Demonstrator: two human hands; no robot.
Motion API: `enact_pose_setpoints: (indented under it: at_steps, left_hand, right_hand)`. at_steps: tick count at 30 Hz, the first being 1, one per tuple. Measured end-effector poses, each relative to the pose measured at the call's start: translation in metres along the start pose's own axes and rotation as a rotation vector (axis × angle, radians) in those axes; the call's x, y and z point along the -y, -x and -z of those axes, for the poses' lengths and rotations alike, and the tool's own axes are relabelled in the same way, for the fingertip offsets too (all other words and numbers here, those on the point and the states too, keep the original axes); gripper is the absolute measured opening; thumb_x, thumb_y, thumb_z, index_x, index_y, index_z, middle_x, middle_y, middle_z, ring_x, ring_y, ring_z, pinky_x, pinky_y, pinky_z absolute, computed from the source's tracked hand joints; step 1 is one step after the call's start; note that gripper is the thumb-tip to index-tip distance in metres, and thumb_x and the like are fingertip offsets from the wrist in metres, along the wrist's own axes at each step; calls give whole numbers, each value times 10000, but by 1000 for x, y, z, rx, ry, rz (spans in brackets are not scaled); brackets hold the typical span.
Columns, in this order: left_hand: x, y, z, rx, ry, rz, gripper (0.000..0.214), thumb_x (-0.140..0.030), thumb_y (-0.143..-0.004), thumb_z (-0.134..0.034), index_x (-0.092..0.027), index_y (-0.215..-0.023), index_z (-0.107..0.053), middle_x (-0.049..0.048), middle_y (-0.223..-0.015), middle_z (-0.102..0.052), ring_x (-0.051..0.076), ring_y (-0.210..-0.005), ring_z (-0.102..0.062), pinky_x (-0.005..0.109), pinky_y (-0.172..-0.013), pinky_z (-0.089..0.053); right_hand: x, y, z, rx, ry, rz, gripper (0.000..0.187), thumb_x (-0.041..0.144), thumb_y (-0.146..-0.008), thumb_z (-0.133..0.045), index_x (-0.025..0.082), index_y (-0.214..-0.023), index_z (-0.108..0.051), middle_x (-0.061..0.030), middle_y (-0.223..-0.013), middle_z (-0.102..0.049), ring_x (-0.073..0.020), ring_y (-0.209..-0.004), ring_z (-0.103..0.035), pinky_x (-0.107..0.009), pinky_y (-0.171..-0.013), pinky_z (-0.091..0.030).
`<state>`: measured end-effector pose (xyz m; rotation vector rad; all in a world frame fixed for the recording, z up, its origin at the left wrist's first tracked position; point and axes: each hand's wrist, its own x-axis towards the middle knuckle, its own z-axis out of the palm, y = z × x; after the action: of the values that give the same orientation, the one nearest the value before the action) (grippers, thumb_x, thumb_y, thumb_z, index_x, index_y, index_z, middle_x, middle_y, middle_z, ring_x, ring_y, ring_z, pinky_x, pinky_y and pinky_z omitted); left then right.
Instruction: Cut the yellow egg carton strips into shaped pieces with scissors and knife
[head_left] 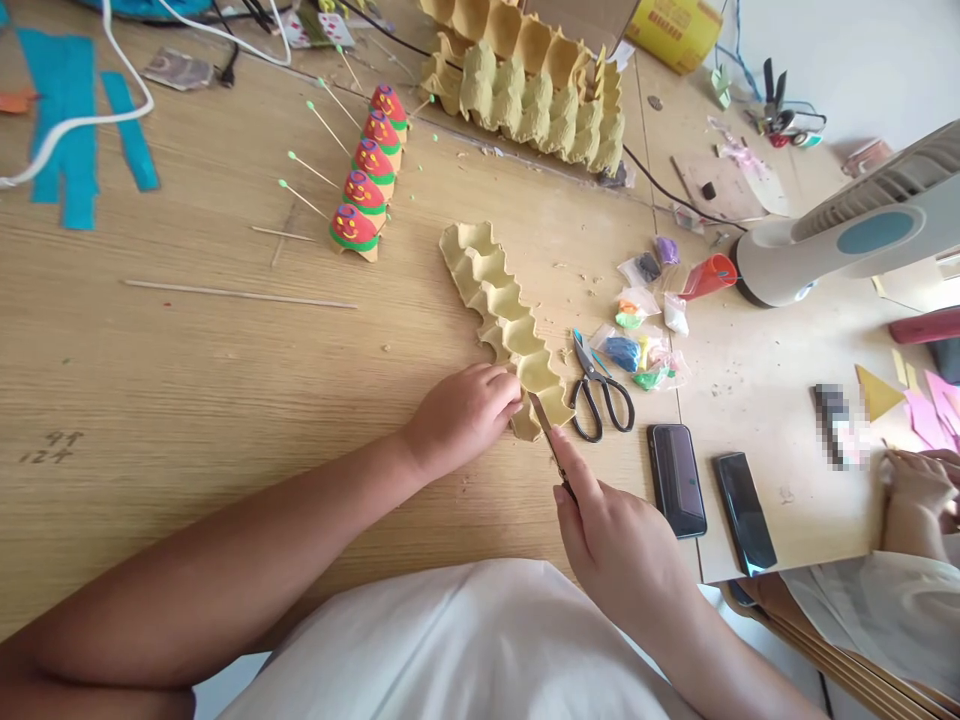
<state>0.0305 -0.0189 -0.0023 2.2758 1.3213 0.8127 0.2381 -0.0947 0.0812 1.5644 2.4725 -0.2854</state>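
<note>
A strip of yellowish egg carton [501, 292] lies on the table in front of me, its row of cups running away from me. My left hand [474, 412] is closed on the near left edge of this strip. In my right hand [611, 525] is a knife [549, 432], forefinger laid along it, its blade against the near end of the carton. The knife's handle is mostly hidden in my palm. Just right of the carton lie scissors [598, 388] with black handles.
Painted carton cups [356, 226] with green-tipped sticks stand at upper left, near a thin wooden stick [240, 294]. More egg cartons [536, 105] sit at the back. Clay bags [624, 352], two phones [676, 480] and a white fan [847, 235] are rightward; another person's hands [922, 490] rest far right.
</note>
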Motion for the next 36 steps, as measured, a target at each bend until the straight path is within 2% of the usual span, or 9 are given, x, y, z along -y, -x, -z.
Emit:
enact_pose_setpoints:
  at_steps: [6, 11, 18, 24, 30, 36]
  left_hand:
    - [-1, 0, 1, 17, 18, 21, 130, -152, -948, -554, -181, -821, -554, 36, -817, -631, 198, -810, -577, 320, -692, -430]
    - [0, -1, 0, 22, 18, 8, 131, -156, -953, -536, -183, -825, -547, 41, -819, -622, 202, -820, -576, 319, -701, -433]
    - [0, -1, 1, 41, 28, 29, 129, -162, -949, -544, -186, -823, -539, 42, -831, -625, 205, -830, -576, 316, -701, -431]
    - [2, -1, 0, 28, 34, -14, 135, -147, -958, -517, -187, -829, -527, 30, -808, -603, 196, -808, -559, 315, -694, -423]
    - [1, -1, 0, 31, 24, -1, 138, -143, -948, -535, -187, -819, -525, 36, -815, -611, 200, -811, -569, 316, -695, -423]
    - [3, -1, -2, 10, 64, -30, 135, -119, -948, -511, -190, -833, -523, 33, -807, -602, 196, -812, -568, 312, -709, -429]
  right_hand:
    - [9, -1, 2, 79, 143, -48, 599, 227, -1013, -365, 186, -1595, -228, 9, -693, -705, -170, -543, -644, -279, -462, -307]
    - [14, -14, 6, 131, 175, -78, 611, 233, -1007, -364, 174, -1599, -227, -7, -712, -717, -181, -558, -657, -286, -454, -301]
    - [12, -12, 6, 142, 181, -71, 611, 234, -1018, -351, 190, -1609, -204, 0, -715, -708, -188, -565, -652, -289, -467, -310]
    - [14, -24, 8, 185, 178, -85, 600, 238, -1018, -350, 152, -1599, -229, -21, -745, -728, -189, -590, -675, -290, -459, -321]
    - [12, -15, 9, 187, 183, -80, 592, 236, -1023, -347, 182, -1599, -220, -19, -754, -733, -188, -606, -685, -275, -479, -349]
    - [14, -26, 6, 177, 162, -79, 602, 236, -1017, -356, 158, -1597, -217, -34, -784, -742, -191, -631, -693, -271, -483, -338]
